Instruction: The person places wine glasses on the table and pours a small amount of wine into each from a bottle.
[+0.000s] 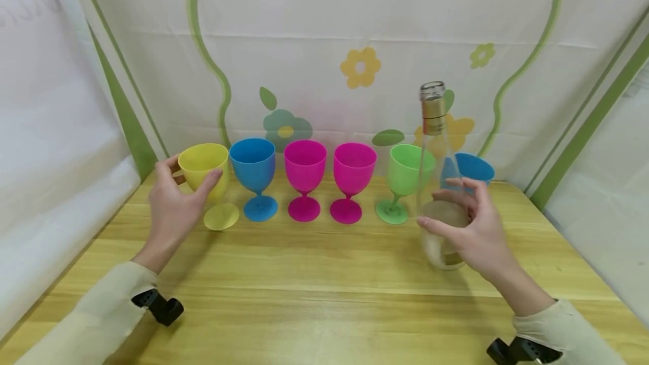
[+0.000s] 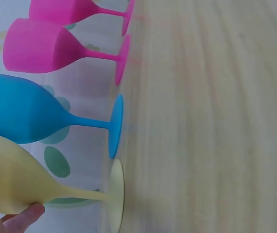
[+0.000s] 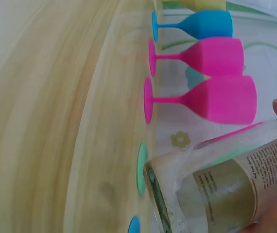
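Note:
My left hand (image 1: pixel 174 204) grips the bowl of a yellow goblet (image 1: pixel 203 165) at the left end of a row, thumb in front and fingers behind. In the left wrist view its round foot (image 2: pixel 116 196) is at the table surface. A clear glass bottle (image 1: pixel 431 185) with a gold band on its neck is in my right hand (image 1: pixel 481 235), fingers and thumb round its body. The bottle stands near upright, its base overlapping the tabletop in the head view. The right wrist view shows a printed label (image 3: pixel 269 167) on it, and the bottle hides most of the green goblet there.
Right of the yellow goblet stand a blue goblet (image 1: pixel 252 168), two pink goblets (image 1: pixel 305 168) and a green goblet (image 1: pixel 403 170). Another blue goblet (image 1: pixel 474 167) is partly hidden behind the bottle and right hand. Behind the wooden table (image 1: pixel 314 303) hangs a flowered white curtain (image 1: pixel 304 72).

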`<control>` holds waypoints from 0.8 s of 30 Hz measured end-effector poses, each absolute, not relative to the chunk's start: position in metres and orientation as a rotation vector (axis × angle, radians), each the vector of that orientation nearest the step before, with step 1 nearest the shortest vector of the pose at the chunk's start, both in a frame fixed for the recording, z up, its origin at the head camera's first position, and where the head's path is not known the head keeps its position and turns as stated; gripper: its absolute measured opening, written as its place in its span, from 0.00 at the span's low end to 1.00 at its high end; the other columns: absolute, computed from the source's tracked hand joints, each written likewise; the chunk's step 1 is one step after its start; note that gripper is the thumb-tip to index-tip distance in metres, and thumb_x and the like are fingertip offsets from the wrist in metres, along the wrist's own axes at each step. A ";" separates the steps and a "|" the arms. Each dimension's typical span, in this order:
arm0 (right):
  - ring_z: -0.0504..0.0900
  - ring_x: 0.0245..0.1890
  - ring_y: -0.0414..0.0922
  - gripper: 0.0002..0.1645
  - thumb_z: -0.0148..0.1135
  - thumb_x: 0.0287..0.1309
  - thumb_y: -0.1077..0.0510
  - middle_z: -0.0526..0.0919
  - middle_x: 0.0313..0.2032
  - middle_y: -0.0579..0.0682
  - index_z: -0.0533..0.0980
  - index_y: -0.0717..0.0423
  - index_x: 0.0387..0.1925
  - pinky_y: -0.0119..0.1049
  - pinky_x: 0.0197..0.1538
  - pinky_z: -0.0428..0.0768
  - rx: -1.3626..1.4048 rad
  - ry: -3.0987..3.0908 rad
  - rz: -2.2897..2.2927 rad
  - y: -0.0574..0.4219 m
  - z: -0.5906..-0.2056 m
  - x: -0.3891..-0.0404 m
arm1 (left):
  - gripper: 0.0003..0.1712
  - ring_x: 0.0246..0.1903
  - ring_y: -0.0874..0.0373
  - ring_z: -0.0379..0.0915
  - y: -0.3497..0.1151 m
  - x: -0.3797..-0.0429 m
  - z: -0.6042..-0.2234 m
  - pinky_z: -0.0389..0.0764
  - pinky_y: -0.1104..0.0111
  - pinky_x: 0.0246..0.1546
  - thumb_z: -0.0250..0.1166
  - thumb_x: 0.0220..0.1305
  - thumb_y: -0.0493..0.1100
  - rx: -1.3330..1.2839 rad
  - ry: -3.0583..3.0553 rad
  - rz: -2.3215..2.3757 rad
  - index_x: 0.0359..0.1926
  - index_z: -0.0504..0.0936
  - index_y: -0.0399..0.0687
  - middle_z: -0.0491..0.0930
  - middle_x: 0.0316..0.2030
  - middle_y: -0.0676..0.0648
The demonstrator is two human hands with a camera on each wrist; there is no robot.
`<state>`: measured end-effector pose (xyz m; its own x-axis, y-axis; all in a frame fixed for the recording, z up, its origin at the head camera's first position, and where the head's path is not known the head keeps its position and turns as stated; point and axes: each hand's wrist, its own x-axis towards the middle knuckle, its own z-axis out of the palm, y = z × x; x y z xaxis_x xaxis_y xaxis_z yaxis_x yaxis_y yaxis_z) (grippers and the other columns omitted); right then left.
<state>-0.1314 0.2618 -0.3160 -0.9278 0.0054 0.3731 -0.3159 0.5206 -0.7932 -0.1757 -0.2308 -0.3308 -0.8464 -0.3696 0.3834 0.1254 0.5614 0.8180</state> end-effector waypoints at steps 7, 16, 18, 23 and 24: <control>0.80 0.50 0.32 0.45 0.79 0.58 0.61 0.87 0.55 0.26 0.62 0.36 0.68 0.21 0.41 0.78 0.099 -2.378 1.480 0.290 -0.319 -0.127 | 0.53 0.68 0.44 0.70 -0.232 -0.184 -0.328 0.72 0.66 0.55 0.68 0.67 0.68 0.228 -2.307 -1.294 0.80 0.56 0.50 0.68 0.75 0.42; 0.75 0.48 0.34 0.46 0.80 0.56 0.64 0.89 0.50 0.26 0.62 0.36 0.66 0.20 0.34 0.74 -0.110 -2.197 1.657 0.328 -0.325 -0.123 | 0.53 0.70 0.42 0.69 -0.233 -0.189 -0.326 0.74 0.59 0.59 0.67 0.68 0.68 0.238 -2.327 -1.305 0.81 0.54 0.50 0.66 0.76 0.42; 0.73 0.50 0.33 0.47 0.80 0.56 0.65 0.89 0.50 0.26 0.61 0.36 0.66 0.19 0.34 0.73 -0.146 -2.134 1.738 0.337 -0.327 -0.125 | 0.54 0.70 0.42 0.68 -0.233 -0.189 -0.325 0.74 0.57 0.61 0.67 0.68 0.69 0.244 -2.324 -1.311 0.81 0.54 0.50 0.66 0.77 0.42; 0.72 0.51 0.32 0.47 0.80 0.55 0.66 0.90 0.46 0.27 0.61 0.34 0.63 0.20 0.30 0.74 -0.291 -1.985 1.875 0.355 -0.330 -0.130 | 0.54 0.69 0.43 0.68 -0.231 -0.190 -0.325 0.73 0.51 0.65 0.68 0.68 0.68 0.241 -2.316 -1.321 0.81 0.54 0.50 0.66 0.76 0.42; 0.73 0.50 0.31 0.46 0.80 0.54 0.67 0.90 0.45 0.27 0.61 0.33 0.61 0.20 0.29 0.74 -0.323 -1.955 1.889 0.358 -0.330 -0.132 | 0.54 0.69 0.43 0.68 -0.231 -0.190 -0.325 0.73 0.51 0.65 0.68 0.67 0.68 0.239 -2.316 -1.321 0.81 0.54 0.50 0.66 0.76 0.42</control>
<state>-0.1317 0.3578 -0.3304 -0.8930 0.4325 0.1244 -0.1095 0.0594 -0.9922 -0.1900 -0.2306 -0.3252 -0.8788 -0.3675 0.3043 0.0748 0.5237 0.8486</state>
